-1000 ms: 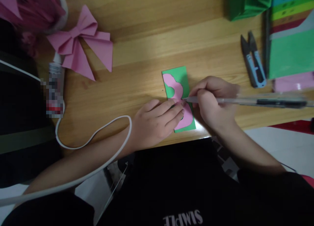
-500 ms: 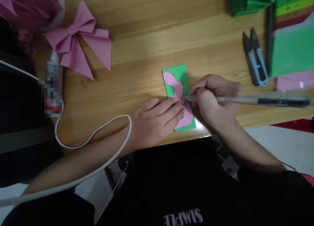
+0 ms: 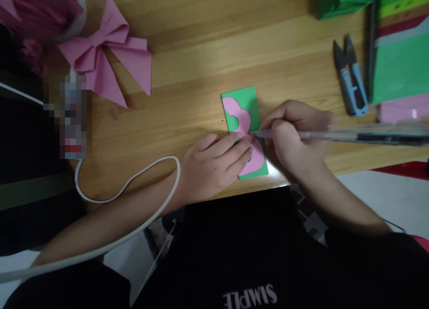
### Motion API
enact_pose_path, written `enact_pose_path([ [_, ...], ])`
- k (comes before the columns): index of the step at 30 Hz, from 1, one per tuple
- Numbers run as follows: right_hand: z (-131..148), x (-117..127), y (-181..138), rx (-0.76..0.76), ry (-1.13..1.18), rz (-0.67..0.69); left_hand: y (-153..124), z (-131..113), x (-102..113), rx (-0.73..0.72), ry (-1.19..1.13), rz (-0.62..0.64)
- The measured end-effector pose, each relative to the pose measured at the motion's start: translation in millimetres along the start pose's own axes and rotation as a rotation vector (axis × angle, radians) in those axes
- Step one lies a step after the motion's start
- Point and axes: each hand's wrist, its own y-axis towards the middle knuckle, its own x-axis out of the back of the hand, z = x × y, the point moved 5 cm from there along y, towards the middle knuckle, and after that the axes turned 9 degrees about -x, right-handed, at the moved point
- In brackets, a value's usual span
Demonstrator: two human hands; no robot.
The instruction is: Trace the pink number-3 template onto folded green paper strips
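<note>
A pink curved paper cutout [image 3: 246, 118] lies on a green paper rectangle [image 3: 248, 94] near the table's front edge. My left hand [image 3: 214, 164] rests flat with stretched fingers, its fingertips pressing the middle of the cutout and covering part of it. In my right hand [image 3: 291, 137] is a clear pen [image 3: 338, 135] with a dark refill, gripped close to its point. The tip touches the right edge of the pink cutout, just beyond my left fingertips. A dark line shows along part of the cutout's edge.
Thread snips [image 3: 351, 79] lie at the right beside packs of coloured paper [image 3: 398, 72]. A green folded object [image 3: 345, 3] is at the back. A pink paper bow [image 3: 112, 50] sits at the left, near a blurred tube [image 3: 73, 121]. A white cable [image 3: 127, 184] crosses my left forearm.
The pen and right hand have shifted very slightly to the right along the cutout's edge. My left hand and the papers have stayed in place.
</note>
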Motion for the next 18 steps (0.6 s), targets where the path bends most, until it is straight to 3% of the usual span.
enact_pose_path([
  [18,0.1,5.1,-2.7,-0.011,-0.014,0.000,2.1,-0.9,0.5,0.000,0.055,-0.009],
])
